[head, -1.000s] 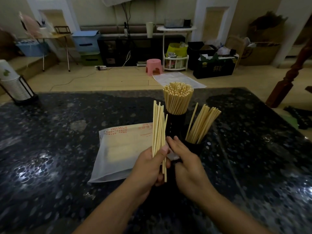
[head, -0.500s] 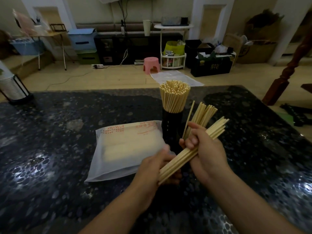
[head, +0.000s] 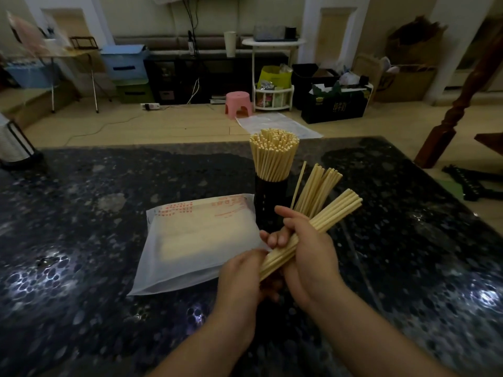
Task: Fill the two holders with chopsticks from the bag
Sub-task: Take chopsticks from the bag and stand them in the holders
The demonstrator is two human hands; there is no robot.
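Bamboo chopstick bundle [head: 321,227]: light, stiff, slippery; left hand [head: 239,276] pinches base, right hand [head: 304,251] wraps middle — grip mid-bundle.

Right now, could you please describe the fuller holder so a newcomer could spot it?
On the dark table, look beyond the white bag. The black holder stands upright at its far right corner, packed tight with chopsticks, unlike the loosely filled one beside it.

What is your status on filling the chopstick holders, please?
Both hands, left hand and right hand, gripping one chopstick bundle. Far holder packed full; near holder's chopsticks loose, room left. Bag flat on table, nothing blocking.
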